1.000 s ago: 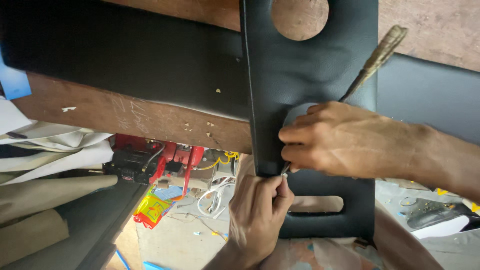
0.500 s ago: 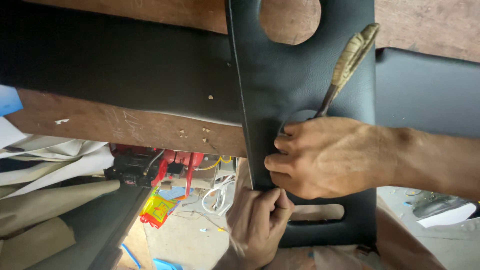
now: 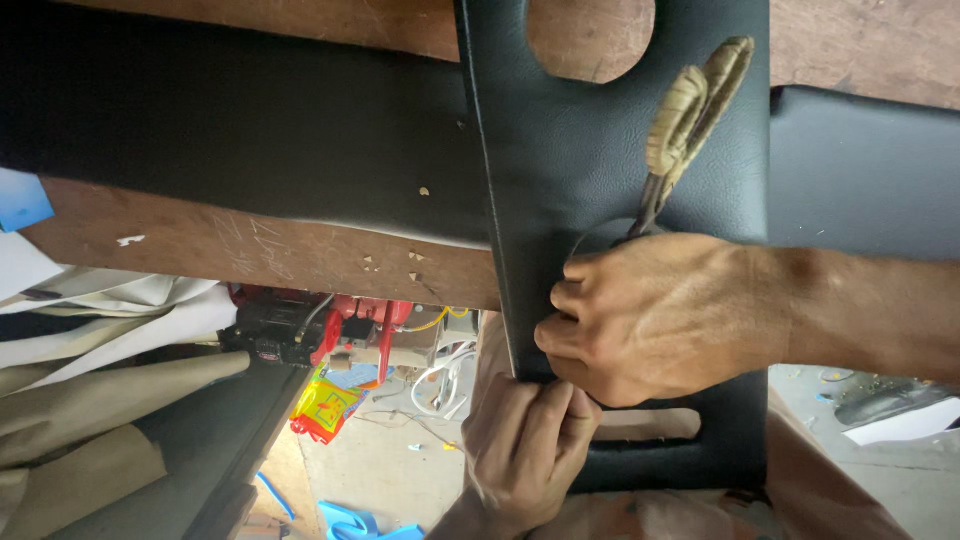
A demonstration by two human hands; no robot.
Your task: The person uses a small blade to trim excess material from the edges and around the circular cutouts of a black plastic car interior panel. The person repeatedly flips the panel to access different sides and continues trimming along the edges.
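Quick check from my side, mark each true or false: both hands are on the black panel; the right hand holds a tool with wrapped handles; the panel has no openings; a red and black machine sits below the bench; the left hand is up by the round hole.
1. Both hands are on the black panel. True: the right hand and the left hand meet at its left edge.
2. The right hand holds a tool with wrapped handles. True.
3. The panel has no openings. False: a round hole and a slot show.
4. A red and black machine sits below the bench. True.
5. The left hand is by the round hole. False: it is near the panel's lower edge.
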